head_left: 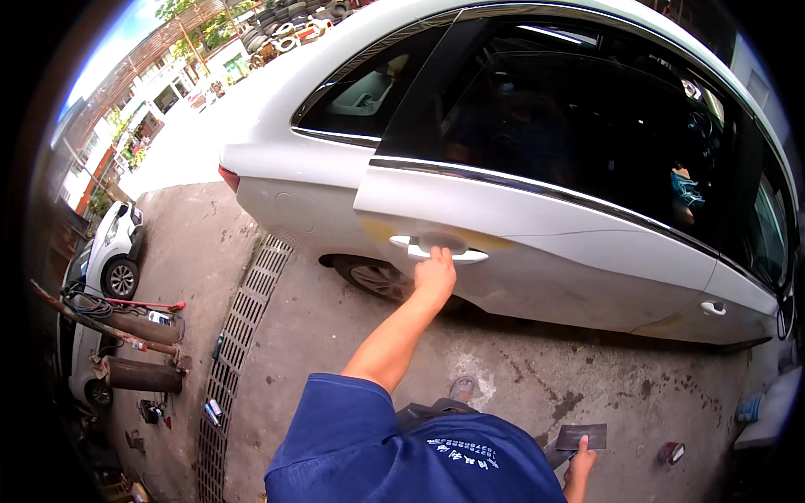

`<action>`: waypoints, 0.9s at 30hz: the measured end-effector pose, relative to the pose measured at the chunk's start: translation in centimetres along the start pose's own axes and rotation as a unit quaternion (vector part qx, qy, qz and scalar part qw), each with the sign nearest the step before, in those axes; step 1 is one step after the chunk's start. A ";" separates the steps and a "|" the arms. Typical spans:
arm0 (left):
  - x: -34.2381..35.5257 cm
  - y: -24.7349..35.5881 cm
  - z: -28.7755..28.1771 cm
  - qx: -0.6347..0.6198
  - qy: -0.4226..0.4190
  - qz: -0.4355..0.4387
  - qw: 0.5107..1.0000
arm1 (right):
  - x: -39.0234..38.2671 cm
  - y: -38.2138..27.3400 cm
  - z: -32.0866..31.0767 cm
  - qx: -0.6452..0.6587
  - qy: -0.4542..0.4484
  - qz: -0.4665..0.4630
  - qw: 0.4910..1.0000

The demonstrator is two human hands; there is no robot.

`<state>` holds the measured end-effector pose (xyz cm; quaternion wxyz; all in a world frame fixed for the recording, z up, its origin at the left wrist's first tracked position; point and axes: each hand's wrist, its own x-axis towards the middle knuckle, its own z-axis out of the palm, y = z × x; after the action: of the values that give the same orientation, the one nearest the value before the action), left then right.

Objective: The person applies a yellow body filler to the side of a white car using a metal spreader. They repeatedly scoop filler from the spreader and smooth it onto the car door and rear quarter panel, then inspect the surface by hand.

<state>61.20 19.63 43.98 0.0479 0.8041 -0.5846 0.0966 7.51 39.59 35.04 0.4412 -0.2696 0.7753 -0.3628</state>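
My left hand [435, 267] is closed on the white door handle [471, 256] of a silver-white car, its fingers curled at the middle of the handle. The rear door [545, 260] stands slightly out from the body at its rear edge. Around the handle the paint has dull grey sanded-looking areas and a yellowish patch [379, 229]. Low at the right, my right hand [580, 466] grips a dark, flat rectangular sheet [581, 437]; whether it is sandpaper I cannot tell.
A drain grate [251, 314] crosses the concrete floor at the left. Beyond it lie a rusty cylinder [144, 375], a red-ended bar and another white car [117, 251]. A small tin [671, 453] stands at the right, with a blue bucket [749, 408] farther off.
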 end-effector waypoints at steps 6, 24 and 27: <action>-1.4 1.6 -0.8 -0.032 -0.100 0.005 0.994 | -0.7 1.4 -0.1 0.080 0.089 0.040 0.992; 7.2 -0.3 2.6 0.006 -0.041 0.137 0.990 | -9.8 8.2 -4.6 -0.156 0.185 0.164 0.956; 7.2 -0.6 2.6 0.021 -0.042 0.153 0.987 | -12.8 13.6 -5.4 -0.148 0.204 0.204 0.946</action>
<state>64.16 12.59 42.95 -0.0090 0.7091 -0.7004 0.0814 7.44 58.84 32.28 0.2938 -0.0880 0.9319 -0.1937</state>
